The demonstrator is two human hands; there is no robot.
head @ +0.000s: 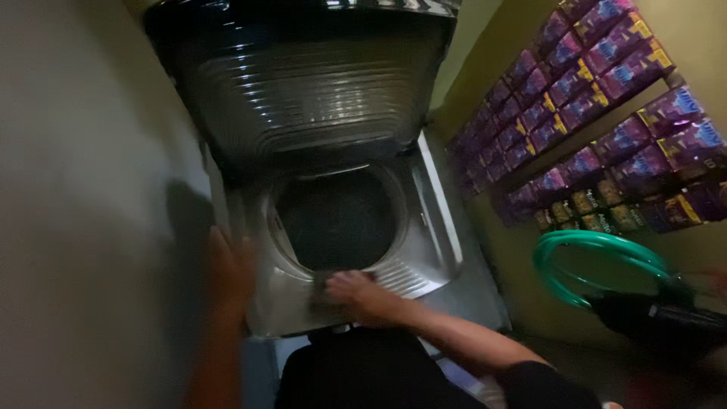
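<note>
Both forearms reach down from the camera to a top-loading washer (424,250) with its lid (303,83) raised. Right hand (352,288) lies on the front rim beside the drum opening (337,220), fingers curled over something dark; too blurred to identify. Left hand (227,265) rests flat against the washer's left edge, fingers together. Purple boxes (591,83) line shelves at right, above a coiled green hose (598,257).

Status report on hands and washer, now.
Left hand on washer left edge, blurred. Right hand on front rim of the drum opening. Lid up. Nothing in the way.
</note>
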